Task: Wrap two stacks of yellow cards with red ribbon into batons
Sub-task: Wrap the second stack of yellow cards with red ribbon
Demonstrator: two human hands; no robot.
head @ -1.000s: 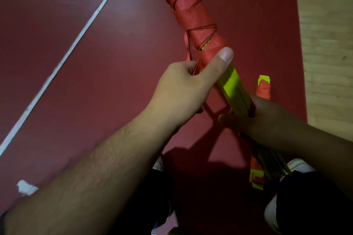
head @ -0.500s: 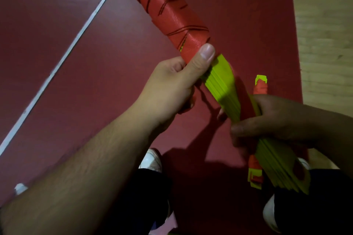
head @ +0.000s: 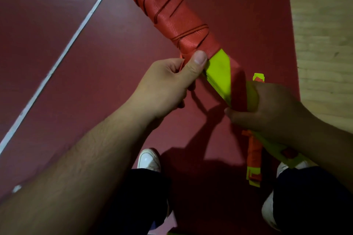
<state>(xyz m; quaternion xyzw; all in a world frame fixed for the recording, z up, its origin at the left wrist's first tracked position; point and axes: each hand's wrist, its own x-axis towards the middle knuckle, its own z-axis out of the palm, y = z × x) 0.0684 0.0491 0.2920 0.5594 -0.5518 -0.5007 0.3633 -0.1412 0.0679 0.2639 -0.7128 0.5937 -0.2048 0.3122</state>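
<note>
Head view: left hand (head: pixel 166 84) pinches wide red ribbon (head: pixel 172 15); right hand (head: pixel 271 108) grips yellow card stack (head: pixel 219 74). Overlap turns tightly, keep tension.

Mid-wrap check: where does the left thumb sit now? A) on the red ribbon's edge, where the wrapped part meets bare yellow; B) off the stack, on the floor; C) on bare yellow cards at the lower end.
A: the left hand presses its thumb on the red ribbon right at its lower edge, just above the bare yellow cards.
</note>
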